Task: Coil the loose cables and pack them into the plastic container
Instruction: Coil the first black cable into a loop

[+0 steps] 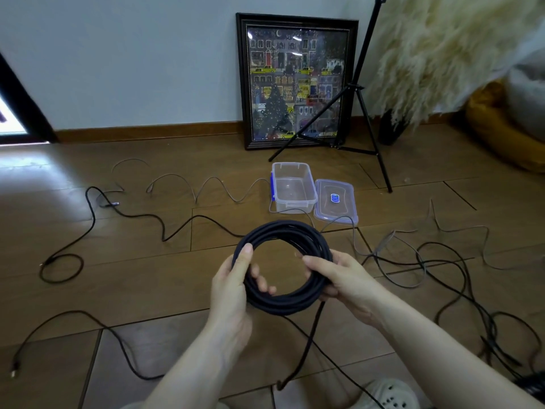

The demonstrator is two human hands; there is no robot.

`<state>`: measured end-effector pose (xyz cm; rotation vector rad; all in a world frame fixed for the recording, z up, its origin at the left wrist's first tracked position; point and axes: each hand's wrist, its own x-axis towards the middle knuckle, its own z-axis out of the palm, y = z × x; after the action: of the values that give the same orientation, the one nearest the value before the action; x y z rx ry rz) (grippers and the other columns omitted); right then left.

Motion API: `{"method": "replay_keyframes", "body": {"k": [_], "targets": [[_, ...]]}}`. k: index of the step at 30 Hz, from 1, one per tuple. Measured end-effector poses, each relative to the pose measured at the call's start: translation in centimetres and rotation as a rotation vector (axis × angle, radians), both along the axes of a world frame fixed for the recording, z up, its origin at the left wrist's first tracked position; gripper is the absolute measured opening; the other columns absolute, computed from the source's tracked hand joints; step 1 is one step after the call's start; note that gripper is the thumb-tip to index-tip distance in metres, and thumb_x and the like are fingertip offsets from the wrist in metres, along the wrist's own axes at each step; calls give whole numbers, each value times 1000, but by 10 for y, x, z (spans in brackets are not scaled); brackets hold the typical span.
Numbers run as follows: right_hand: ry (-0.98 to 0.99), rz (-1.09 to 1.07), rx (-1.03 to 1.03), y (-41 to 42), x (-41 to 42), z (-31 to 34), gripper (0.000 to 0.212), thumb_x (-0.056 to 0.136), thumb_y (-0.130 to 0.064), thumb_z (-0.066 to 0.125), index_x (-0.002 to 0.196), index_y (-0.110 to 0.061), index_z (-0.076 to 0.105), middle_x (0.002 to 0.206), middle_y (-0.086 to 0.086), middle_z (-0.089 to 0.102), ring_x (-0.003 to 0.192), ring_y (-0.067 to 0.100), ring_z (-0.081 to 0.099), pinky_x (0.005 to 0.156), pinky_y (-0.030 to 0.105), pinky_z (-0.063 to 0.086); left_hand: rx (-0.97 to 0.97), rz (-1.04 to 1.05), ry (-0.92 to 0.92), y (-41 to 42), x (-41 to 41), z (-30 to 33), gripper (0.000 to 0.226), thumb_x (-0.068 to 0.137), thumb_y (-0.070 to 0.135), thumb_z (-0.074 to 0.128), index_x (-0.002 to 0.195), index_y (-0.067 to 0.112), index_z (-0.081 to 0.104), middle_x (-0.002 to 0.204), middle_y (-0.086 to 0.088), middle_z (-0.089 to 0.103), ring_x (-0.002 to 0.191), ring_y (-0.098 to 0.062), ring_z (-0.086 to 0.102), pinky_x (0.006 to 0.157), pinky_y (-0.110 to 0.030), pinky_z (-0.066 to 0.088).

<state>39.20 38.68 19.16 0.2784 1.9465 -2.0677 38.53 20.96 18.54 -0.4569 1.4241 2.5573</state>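
I hold a black cable coil (281, 231) of several loops above the wooden floor. My left hand (236, 287) grips its left side, thumb on top and fingers through the ring. My right hand (339, 278) grips the right side. A loose tail (306, 343) hangs from the coil toward my feet. Beyond the coil stands the clear plastic container (309, 196), open and with nothing in it, its lid (336, 202) lying flat to its right. A grey cable (203, 188) snakes on the floor left of the container. Another black cable (124, 212) lies at the left.
More black and grey cables (442, 267) tangle on the floor at the right. A framed picture (296, 81) leans on the wall behind the container, a black tripod (358, 113) stands beside it. My white shoe (392, 394) is at the bottom edge.
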Motion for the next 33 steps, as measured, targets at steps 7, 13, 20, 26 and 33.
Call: {"method": "replay_keyframes", "body": {"k": [7,13,20,26,33], "targets": [[-4,269,127,23,2,16,25,99,-10,49,120,-2,59,64,-3,46,46,4,37,48,17,30,-214,-393,-20,-23,-15,6,55,71,40,75,111,3,70,85,-10,71,72,-24,68,68,-41,60],[66,621,294,10,6,18,13,96,-7,56,107,-10,64,69,-6,53,58,6,43,55,18,32,-446,-844,103,-27,-12,11,43,84,49,69,110,14,74,102,-14,75,62,-20,64,60,-32,58],[52,398,314,10,4,13,32,84,-14,75,107,-3,56,78,0,65,73,13,61,72,26,48,-403,-684,107,-19,-7,2,24,69,47,79,70,23,75,60,-7,42,41,-13,33,39,-24,33],[-7,401,290,25,3,13,47,82,-37,76,117,-10,63,82,7,71,76,20,61,70,36,39,-233,-448,19,-14,-10,0,37,64,42,81,76,14,59,58,2,42,39,-9,30,36,-20,30],[103,297,255,20,-1,5,23,96,-20,59,107,0,57,68,1,58,54,13,48,46,24,34,-182,-403,56,-13,-9,-2,46,64,45,80,91,11,69,69,-6,61,49,-15,52,44,-26,46]]}}
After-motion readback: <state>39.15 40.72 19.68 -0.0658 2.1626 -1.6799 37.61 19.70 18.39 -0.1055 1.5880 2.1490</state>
